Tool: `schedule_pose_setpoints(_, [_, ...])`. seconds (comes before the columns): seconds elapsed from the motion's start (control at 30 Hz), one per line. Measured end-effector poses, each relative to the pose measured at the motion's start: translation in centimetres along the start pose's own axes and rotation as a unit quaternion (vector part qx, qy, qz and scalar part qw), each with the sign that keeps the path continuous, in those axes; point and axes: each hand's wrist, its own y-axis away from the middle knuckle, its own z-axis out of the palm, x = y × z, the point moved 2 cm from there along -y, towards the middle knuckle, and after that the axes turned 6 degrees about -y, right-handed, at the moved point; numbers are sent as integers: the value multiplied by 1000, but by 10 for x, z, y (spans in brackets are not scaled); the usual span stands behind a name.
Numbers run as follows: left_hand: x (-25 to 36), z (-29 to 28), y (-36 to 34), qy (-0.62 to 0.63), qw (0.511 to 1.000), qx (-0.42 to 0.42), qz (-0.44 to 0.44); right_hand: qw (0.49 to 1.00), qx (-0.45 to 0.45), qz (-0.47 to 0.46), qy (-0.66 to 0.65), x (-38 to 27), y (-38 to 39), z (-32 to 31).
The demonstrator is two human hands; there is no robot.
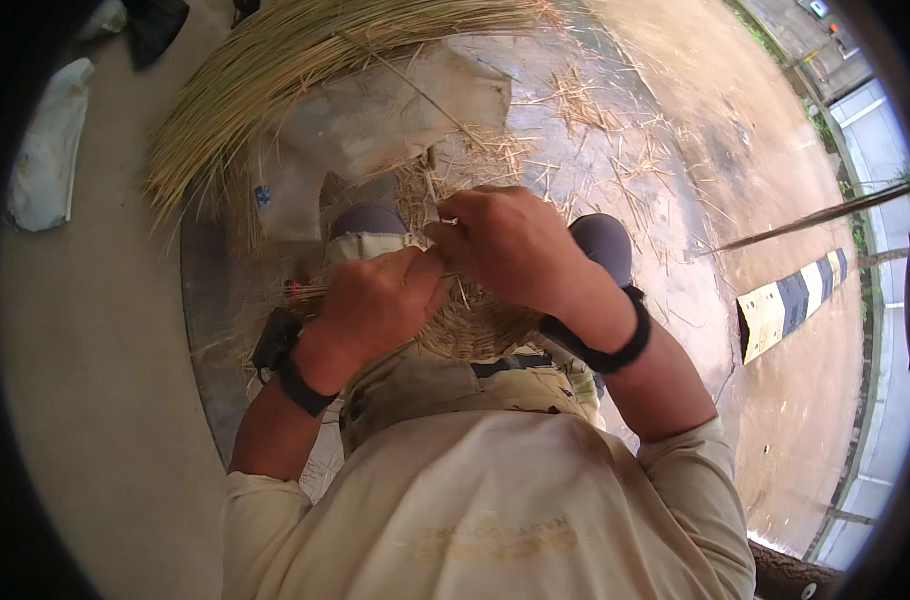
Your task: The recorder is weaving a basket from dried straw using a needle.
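Observation:
A round woven straw piece (480, 330) rests on my lap between my knees, its upper part covered by my hands. My right hand (515, 240) is closed above it, thumb and fingers pinching a pale straw strand (433, 190) that sticks up beyond the fingertips. Against those fingertips presses my left hand (385, 300), also closed, from the lower left. What sits inside the left fingers is hidden. Both wrists wear dark bands.
A large bundle of long straw stalks (275, 85) lies beyond my knees, next to a translucent plastic sheet (395, 110). Loose straw bits (585, 105) litter the dark mat. At left is a white bag (50, 150); at right, a black-and-white striped barrier (790, 300).

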Motion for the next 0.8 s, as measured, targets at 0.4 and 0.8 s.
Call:
schedule_pose_setpoints(0.4, [2, -13, -11, 56, 998, -24, 26, 924, 71, -3, -377, 21, -4, 1])
schedule_pose_setpoints(0.8, [-47, -56, -5, 83, 988, -128, 4, 962, 69, -50, -258, 34, 60, -84])
